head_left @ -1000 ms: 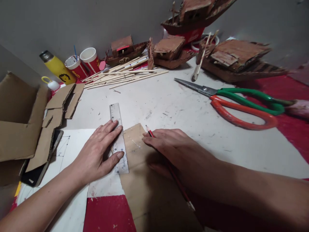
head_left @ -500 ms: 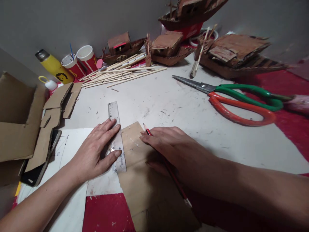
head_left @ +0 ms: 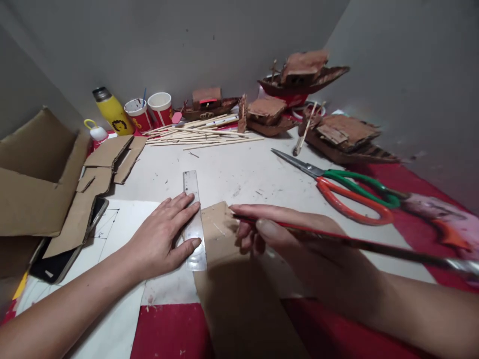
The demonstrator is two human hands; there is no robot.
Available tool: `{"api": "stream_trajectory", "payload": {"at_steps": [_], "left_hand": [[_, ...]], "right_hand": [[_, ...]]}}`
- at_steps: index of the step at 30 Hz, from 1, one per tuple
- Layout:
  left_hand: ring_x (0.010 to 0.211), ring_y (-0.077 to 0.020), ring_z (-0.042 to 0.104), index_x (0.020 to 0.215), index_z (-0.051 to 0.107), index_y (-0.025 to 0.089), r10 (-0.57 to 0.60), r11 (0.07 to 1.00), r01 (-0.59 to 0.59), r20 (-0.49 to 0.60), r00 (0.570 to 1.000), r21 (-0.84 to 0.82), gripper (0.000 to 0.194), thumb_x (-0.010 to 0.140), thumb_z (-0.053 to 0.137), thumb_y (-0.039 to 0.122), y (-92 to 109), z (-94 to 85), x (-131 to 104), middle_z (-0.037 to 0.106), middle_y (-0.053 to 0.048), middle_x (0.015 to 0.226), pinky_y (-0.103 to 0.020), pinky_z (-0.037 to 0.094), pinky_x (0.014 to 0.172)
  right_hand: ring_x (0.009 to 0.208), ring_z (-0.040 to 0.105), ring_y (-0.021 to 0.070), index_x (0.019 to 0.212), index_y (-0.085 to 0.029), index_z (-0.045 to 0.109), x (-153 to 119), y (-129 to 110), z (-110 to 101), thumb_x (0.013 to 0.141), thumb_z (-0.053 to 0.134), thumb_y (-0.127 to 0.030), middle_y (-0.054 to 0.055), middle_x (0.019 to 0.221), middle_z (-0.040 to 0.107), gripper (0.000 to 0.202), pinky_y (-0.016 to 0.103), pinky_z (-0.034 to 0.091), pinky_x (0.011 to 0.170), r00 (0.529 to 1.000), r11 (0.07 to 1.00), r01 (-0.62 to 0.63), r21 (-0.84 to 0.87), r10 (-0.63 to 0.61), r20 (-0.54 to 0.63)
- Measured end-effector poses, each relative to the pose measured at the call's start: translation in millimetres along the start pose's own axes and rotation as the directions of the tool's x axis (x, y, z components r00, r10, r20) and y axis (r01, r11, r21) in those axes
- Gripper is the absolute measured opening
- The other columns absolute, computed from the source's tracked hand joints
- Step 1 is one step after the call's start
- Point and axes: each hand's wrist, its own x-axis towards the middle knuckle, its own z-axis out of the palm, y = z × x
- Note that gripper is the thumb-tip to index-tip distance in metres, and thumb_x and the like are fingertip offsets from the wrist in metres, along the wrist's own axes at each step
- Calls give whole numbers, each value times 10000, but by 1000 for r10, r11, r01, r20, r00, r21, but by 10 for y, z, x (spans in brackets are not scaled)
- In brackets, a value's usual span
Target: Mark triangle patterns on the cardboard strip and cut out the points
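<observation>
A clear plastic ruler (head_left: 193,227) lies along the left edge of a brown cardboard strip (head_left: 220,259). My left hand (head_left: 166,234) rests on the ruler with fingers and thumb spread, pressing it flat. Over the strip, my right hand (head_left: 292,239) is closed around a red and black pencil (head_left: 337,239). The pencil slants to the right across the hand, and its tip end is blurred close to the strip's upper part. Faint pencil lines show on the cardboard near its top edge. The right hand's shadow darkens the lower strip.
Green-and-orange-handled scissors (head_left: 348,197) lie to the right. Thin wooden sticks (head_left: 202,134), cardboard boats (head_left: 265,117), paper cups (head_left: 160,109) and a yellow bottle (head_left: 112,112) stand at the back. At left are cardboard pieces (head_left: 97,169), a box (head_left: 33,199), a phone (head_left: 54,264) and a drawing sheet (head_left: 127,219).
My right hand has turned, swinging the pencil from pointing up and away to lying more sideways. My left hand stays on the ruler. The view has tilted up a little.
</observation>
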Motion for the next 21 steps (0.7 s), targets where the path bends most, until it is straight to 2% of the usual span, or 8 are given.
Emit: {"api": "stream_trajectory", "payload": {"at_steps": [2, 4, 7, 11, 21], "left_hand": [[1484, -331, 279, 1519, 362, 158, -11, 1000, 11, 8, 1000, -1, 678, 947, 500, 496, 3, 8, -12, 298, -158, 1616, -579, 269, 1189], [1491, -323, 265, 1522, 364, 153, -24, 1000, 24, 22, 999, 0, 677, 949, 495, 489, 7, 15, -27, 289, -155, 1619, -564, 261, 1196], [1500, -305, 243, 1526, 363, 157, -21, 1000, 21, 23, 1000, -2, 676, 951, 487, 490, 8, 29, -39, 285, -142, 1622, -543, 256, 1203], [1505, -287, 233, 1531, 354, 167, -9, 1000, 9, 9, 1000, -13, 676, 948, 490, 480, -12, 46, -27, 282, -128, 1626, -525, 257, 1205], [1502, -307, 237, 1537, 347, 177, 10, 999, -9, 29, 1000, -32, 676, 948, 492, 476, -29, 32, -13, 260, -119, 1634, -538, 250, 1203]], "right_hand": [[645, 671, 175, 1112, -164, 712, 114, 25, 111, 989, 510, -425, 64, 781, 708, 353, 272, 547, 514, 986, 978, -164, 132, 163, 17], [605, 631, 149, 1023, -141, 713, 239, 110, 220, 968, 522, -453, 44, 704, 664, 370, 243, 525, 499, 969, 946, -238, 221, 246, -10], [573, 612, 121, 966, -152, 671, 363, 244, 323, 920, 590, -419, 30, 711, 672, 282, 219, 523, 502, 956, 918, -267, 294, 292, -42], [602, 627, 119, 924, -178, 634, 375, 287, 354, 890, 622, -382, 25, 723, 695, 207, 209, 538, 526, 941, 907, -318, 276, 338, -27], [606, 599, 113, 880, -183, 618, 388, 312, 380, 874, 634, -400, 9, 696, 665, 218, 188, 502, 485, 943, 905, -314, 287, 332, -14]]}}
